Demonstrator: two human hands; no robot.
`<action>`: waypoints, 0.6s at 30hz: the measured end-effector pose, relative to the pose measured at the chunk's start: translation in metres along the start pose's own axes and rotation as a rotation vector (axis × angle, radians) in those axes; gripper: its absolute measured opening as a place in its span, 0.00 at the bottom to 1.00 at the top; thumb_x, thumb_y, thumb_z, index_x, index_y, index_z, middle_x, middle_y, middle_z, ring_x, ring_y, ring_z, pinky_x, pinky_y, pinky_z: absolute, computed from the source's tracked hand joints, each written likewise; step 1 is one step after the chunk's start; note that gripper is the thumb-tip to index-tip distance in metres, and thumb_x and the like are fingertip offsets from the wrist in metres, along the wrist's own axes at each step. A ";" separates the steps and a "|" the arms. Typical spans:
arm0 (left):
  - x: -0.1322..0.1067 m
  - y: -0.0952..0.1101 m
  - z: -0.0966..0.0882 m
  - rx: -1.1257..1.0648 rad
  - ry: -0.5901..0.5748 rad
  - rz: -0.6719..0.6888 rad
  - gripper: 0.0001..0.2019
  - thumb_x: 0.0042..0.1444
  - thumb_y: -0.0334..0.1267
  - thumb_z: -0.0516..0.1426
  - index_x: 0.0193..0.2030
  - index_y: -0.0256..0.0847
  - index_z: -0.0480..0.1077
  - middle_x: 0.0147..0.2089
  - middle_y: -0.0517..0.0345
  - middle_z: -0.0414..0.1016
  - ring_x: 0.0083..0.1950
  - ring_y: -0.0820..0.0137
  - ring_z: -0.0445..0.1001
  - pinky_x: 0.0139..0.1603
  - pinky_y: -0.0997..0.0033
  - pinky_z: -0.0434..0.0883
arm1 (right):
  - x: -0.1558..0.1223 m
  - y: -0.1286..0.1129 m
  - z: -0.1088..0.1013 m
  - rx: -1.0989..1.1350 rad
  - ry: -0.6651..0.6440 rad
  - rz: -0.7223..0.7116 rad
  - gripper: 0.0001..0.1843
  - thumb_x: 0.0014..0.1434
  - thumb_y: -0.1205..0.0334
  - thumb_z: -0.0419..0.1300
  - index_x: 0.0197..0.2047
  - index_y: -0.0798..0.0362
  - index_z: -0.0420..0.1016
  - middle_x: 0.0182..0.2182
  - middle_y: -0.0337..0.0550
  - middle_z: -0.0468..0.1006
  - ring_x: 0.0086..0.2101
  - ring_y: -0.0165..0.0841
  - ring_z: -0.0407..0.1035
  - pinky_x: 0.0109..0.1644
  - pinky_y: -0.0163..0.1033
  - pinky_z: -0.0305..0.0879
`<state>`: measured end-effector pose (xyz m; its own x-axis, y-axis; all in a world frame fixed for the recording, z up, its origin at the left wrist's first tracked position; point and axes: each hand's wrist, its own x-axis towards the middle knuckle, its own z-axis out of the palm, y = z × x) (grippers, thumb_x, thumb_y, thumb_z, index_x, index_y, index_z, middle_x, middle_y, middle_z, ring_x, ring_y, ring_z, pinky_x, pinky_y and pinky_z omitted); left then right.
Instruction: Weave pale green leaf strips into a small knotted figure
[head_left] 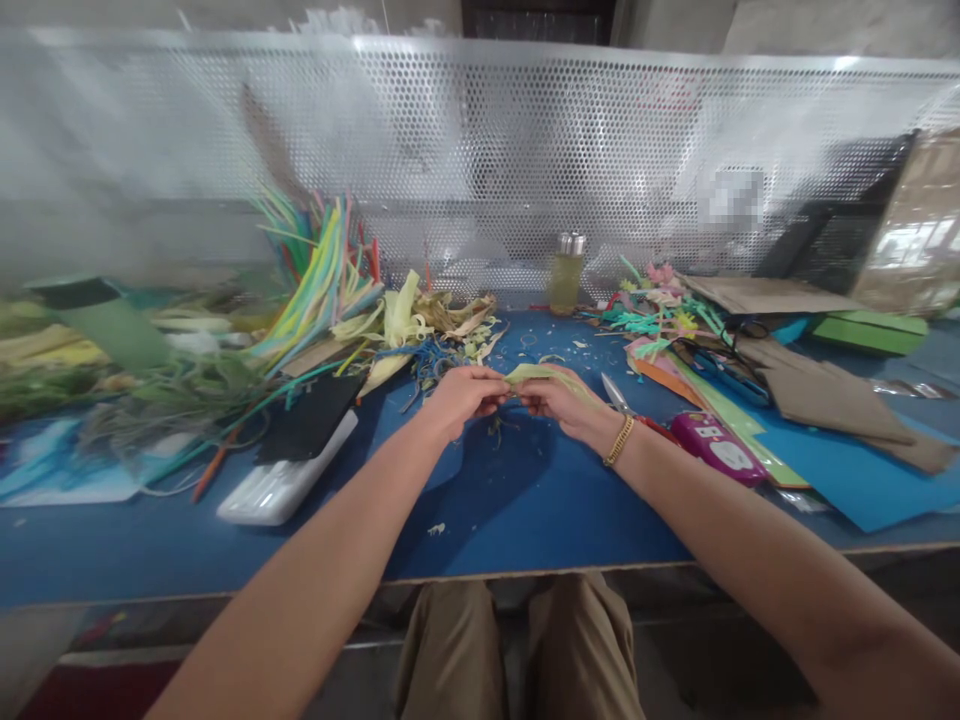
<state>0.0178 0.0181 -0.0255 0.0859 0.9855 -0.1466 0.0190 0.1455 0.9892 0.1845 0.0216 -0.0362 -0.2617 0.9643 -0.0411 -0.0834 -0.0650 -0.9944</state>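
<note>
Both hands meet over the blue table, pinching a pale green corn husk strip (pixel 534 372) between their fingertips. My left hand (pixel 466 396) grips its left end, fingers closed. Fingers bent, my right hand (pixel 561 402) holds the other side, and part of the strip lies over the back of this hand. Thin shreds hang below the fingers; the exact grip is hidden. Right of my right hand lie scissors (pixel 618 394) with red handles, beside a purple case (pixel 718 448). A heap of dry husks (pixel 405 318) and blue strands sits beyond my left hand.
A perforated metal panel (pixel 517 130) closes off the table's back, with a bottle (pixel 565 278) before it. Colourful pipe cleaners (pixel 319 275) stand at left, behind a black flat object (pixel 311 420) on a white box (pixel 289 485). Cardboard pieces (pixel 832 395) and blue paper (pixel 862 485) lie right.
</note>
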 end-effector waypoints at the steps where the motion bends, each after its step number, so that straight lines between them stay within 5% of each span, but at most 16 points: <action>1: -0.001 0.001 0.001 0.000 0.008 -0.006 0.07 0.40 0.33 0.67 0.28 0.38 0.75 0.23 0.59 0.74 0.24 0.76 0.71 0.27 0.77 0.66 | 0.000 -0.001 0.000 0.008 0.016 0.001 0.09 0.42 0.64 0.68 0.30 0.50 0.74 0.23 0.33 0.73 0.25 0.26 0.66 0.29 0.32 0.63; 11: -0.003 0.004 -0.002 0.033 -0.036 0.033 0.05 0.42 0.30 0.66 0.28 0.37 0.77 0.24 0.56 0.75 0.25 0.75 0.71 0.28 0.75 0.66 | 0.001 -0.001 0.000 -0.125 0.051 -0.082 0.10 0.42 0.64 0.69 0.28 0.54 0.73 0.21 0.34 0.72 0.21 0.23 0.62 0.22 0.30 0.58; 18: -0.002 0.001 0.003 -0.190 -0.039 0.067 0.17 0.39 0.39 0.71 0.37 0.38 0.76 0.31 0.57 0.76 0.32 0.74 0.73 0.30 0.77 0.67 | 0.000 -0.007 0.000 0.126 0.108 -0.052 0.14 0.42 0.59 0.70 0.29 0.52 0.69 0.20 0.32 0.71 0.22 0.25 0.65 0.28 0.33 0.64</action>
<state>0.0211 0.0160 -0.0243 0.1196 0.9898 -0.0770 -0.1762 0.0975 0.9795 0.1853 0.0220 -0.0291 -0.1494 0.9888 -0.0066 -0.2158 -0.0392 -0.9756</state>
